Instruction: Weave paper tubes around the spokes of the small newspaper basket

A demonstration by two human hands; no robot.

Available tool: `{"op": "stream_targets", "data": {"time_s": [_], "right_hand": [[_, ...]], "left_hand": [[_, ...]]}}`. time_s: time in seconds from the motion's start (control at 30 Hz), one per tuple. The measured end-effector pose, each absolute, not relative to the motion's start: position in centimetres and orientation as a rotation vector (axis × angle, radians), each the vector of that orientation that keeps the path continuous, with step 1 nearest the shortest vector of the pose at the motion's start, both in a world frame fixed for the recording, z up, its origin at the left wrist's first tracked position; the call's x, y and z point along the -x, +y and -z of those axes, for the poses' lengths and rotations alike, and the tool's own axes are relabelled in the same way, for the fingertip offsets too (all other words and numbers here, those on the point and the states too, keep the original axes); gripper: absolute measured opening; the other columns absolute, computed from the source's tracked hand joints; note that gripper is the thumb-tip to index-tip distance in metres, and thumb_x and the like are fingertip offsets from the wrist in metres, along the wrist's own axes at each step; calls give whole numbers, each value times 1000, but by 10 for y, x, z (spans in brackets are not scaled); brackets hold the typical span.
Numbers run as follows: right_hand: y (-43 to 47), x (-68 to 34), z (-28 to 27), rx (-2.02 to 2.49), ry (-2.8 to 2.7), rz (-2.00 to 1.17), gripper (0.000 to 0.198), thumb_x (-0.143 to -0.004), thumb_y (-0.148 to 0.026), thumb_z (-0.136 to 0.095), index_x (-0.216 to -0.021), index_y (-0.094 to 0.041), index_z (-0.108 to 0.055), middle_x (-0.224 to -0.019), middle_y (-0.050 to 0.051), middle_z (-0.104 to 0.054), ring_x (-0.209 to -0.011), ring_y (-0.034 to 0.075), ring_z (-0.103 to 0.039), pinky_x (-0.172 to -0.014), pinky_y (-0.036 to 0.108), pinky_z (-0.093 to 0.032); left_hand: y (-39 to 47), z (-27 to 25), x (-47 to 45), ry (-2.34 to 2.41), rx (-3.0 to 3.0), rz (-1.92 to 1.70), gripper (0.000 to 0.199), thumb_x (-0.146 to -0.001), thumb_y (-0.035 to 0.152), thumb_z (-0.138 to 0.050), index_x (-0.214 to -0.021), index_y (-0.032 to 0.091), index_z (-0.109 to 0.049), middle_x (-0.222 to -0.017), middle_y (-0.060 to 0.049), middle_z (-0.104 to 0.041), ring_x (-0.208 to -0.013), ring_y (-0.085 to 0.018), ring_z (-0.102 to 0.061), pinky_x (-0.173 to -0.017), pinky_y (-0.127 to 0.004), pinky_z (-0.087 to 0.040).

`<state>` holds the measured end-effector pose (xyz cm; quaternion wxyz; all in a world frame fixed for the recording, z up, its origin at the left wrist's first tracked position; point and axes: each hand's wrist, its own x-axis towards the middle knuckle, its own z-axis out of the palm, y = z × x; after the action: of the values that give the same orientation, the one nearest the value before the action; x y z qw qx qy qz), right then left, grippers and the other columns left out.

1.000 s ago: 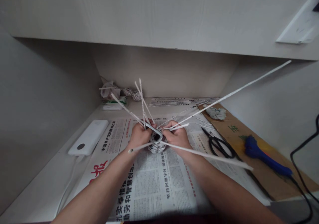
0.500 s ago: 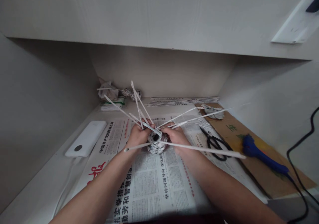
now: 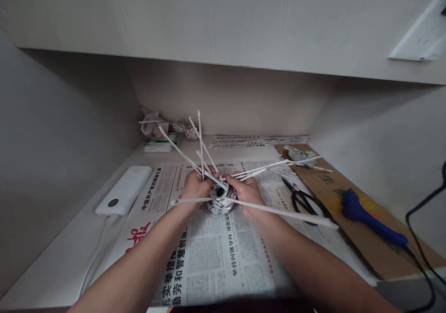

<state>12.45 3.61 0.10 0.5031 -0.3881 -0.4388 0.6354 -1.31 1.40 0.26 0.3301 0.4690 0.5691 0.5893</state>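
Note:
A small round piece woven from rolled newspaper stands on the spread newspaper, a dark hole in its top. White paper sticks radiate from it to both sides and away from me. My left hand is closed at its left side, thumb and fingers on the piece and the bases of the upper left sticks. On the other side my right hand is closed too, its fingers pinching at the bases of the right-hand sticks. Part of the weave is covered by my fingers.
Black scissors lie right of my hands. Beyond them, a blue glue gun rests on cardboard. A white power bank is at left. Paper sticks lie along the back wall, near a plastic bag.
The upper left sticks have shifted and cross differently. The right-hand sticks have swung closer together. Both hands stay on the woven piece, and the whole view has shifted slightly.

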Motion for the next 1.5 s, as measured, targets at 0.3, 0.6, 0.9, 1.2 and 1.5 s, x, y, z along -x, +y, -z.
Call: {"op": "stream_targets", "data": {"time_s": [0.3, 0.6, 0.9, 1.2, 1.5], "right_hand": [[36, -121, 3, 951, -1073, -1424, 21, -65, -35, -75, -67, -17, -64, -63, 0, -63, -61, 16, -58, -62, 28, -46], [36, -123, 8, 930, -1180, -1358, 24, -70, -39, -74, -73, -16, -67, -66, 2, -67, -62, 17, -61, -61, 29, -47], [31, -126, -4, 1037, -1187, -1381, 26, -64, -38, -77, -71, -16, -65, -68, 3, -67, -67, 19, -62, -64, 30, -48], [33, -125, 0, 1048, -1171, -1371, 20, -66, -34, -74, -71, -17, -64, -65, 1, -67, -64, 16, -62, -64, 28, -48], [24, -123, -16, 882, -1167, -1572, 26, -64, -36, -79, -77, -14, -73, -77, 7, -72, -72, 21, -66, -68, 32, -51]], "left_hand": [[14, -7, 14, 1543, -1192, -1482, 16, -65, 32, -67, -70, 17, -64, -65, -1, -65, -66, -18, -60, -66, -28, -45], [10, -14, 14, 1426, -1138, -1422, 22, -58, 31, -79, -70, 15, -71, -66, -3, -69, -66, -17, -63, -66, -27, -47], [15, -5, 19, 1636, -1331, -1442, 14, -68, 31, -67, -67, 17, -64, -60, 0, -63, -61, -17, -58, -61, -27, -44], [9, -9, 14, 1640, -1488, -1493, 12, -75, 29, -60, -70, 18, -59, -65, 0, -63, -65, -17, -59, -65, -27, -45], [6, -9, 8, 1623, -1417, -1554, 6, -72, 24, -63, -75, 19, -63, -69, -1, -67, -68, -18, -62, -66, -26, -47]]}}
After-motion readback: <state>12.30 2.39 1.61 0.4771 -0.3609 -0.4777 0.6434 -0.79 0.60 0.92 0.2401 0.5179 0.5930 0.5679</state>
